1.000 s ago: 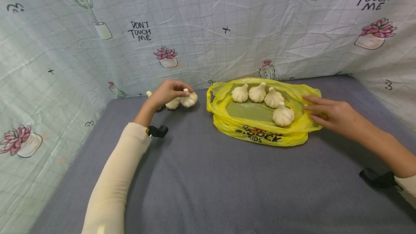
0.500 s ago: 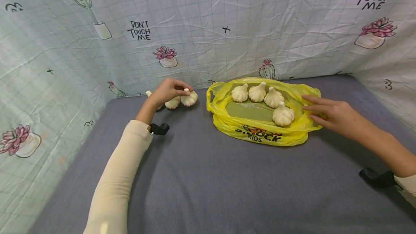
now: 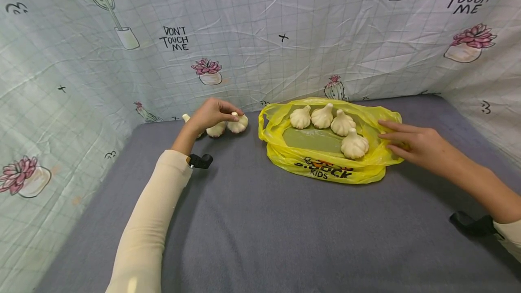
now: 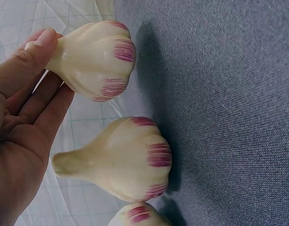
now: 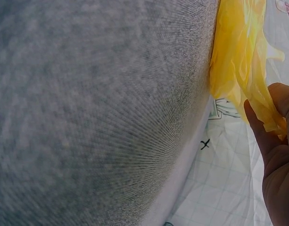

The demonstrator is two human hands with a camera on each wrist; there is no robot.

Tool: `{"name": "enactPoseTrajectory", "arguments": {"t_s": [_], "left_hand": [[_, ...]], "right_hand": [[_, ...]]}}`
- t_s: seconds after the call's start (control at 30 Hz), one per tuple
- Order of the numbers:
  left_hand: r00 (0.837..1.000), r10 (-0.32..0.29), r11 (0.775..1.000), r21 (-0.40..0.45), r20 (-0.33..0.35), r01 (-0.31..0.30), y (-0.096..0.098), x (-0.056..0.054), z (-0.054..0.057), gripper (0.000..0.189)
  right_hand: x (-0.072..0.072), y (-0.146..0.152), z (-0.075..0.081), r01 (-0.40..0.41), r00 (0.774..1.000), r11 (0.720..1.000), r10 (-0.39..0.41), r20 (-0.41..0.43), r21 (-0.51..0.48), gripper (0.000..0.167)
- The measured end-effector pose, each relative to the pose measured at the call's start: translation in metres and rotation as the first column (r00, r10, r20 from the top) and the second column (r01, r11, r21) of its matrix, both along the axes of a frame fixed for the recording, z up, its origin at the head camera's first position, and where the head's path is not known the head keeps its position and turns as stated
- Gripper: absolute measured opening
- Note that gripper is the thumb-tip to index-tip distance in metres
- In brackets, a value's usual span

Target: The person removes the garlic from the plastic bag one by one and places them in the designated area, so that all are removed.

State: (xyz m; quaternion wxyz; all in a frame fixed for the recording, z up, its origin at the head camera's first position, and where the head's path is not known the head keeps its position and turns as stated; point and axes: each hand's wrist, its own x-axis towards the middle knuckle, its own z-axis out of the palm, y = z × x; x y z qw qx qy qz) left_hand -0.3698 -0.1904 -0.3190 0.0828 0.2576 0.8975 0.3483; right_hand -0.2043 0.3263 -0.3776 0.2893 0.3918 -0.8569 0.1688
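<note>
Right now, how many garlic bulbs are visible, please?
7: four bulbs in the yellow bag, one bulb in the left hand, two bulbs beside it; others may be hidden.

I see the left sleeve (image 3: 144, 220) and black wrist device (image 3: 201, 161) slightly farther right and forward than a second ago; the garlic bulb (image 3: 238, 124) in the left hand (image 3: 211, 113) sits marginally farther from the neighbouring bulb (image 3: 215, 130).

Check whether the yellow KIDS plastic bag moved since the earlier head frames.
No, no visible shift: the yellow KIDS plastic bag sits where it was, below the backdrop's printed pink-topped cactus.
</note>
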Motion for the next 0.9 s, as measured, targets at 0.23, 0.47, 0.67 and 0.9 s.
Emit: {"name": "enactPoseTrajectory", "arguments": {"t_s": [0.23, 0.47, 0.67, 0.9], "left_hand": [[1.000, -0.012, 1.000, -0.014, -0.014, 0.012, -0.001, -0.004, 0.000, 0.018], [0.999, -0.036, 0.999, 0.006, 0.016, 0.036, -0.002, -0.006, 0.001, 0.017], [0.998, -0.057, 0.998, -0.039, 0.002, 0.057, -0.005, -0.011, 0.002, 0.018], [0.997, -0.071, 0.993, -0.090, -0.011, 0.069, -0.002, -0.011, 0.006, 0.018]], "right_hand": [[0.001, 0.001, 0.000, -0.002, 1.000, 1.000, 0.002, 0.000, -0.007, 0.070], [0.000, 0.001, 0.000, 0.003, 1.000, 1.000, -0.003, 0.002, -0.006, 0.071], [0.000, 0.001, 0.000, 0.003, 1.000, 1.000, -0.003, 0.013, -0.008, 0.070], [0.001, 0.001, 0.000, 0.007, 1.000, 1.000, -0.007, 0.023, -0.001, 0.070]]}}
